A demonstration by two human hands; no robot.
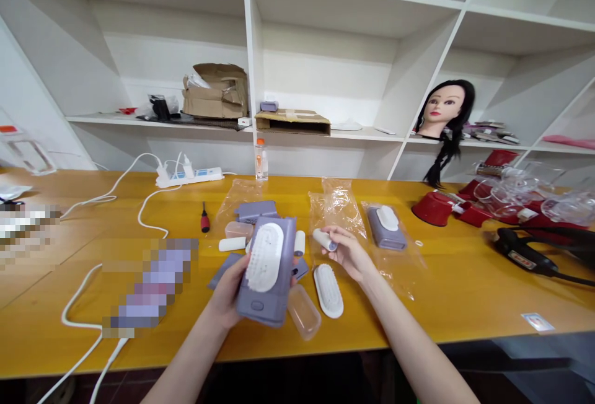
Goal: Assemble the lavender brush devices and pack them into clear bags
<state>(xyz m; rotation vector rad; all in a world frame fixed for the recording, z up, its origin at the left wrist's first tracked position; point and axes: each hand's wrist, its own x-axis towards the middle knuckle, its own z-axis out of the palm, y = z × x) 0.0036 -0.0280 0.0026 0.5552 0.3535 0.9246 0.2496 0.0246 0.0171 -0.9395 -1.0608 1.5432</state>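
My left hand (227,295) is wrapped round a purple box-shaped device (284,267) that has a white oval bristled pad on its face. In my right hand (351,254), a small white cylinder (320,238) with a purple end is pinched between the fingers. Below that hand lies a loose white oval bristle pad (328,290), beside a clear plastic cover (304,312). Behind the held device are two more white cylinders, one at the left (232,244) and one at the right (300,243), another clear cover (238,230) and a purple casing (255,210), partly hidden.
A similar purple device (388,237) lies on a clear bag at the right. A screwdriver (205,221), a power strip (190,176) with white cables and a bottle (261,159) are farther back. Red-and-clear appliances (434,207) and a black tool (525,258) occupy the right side.
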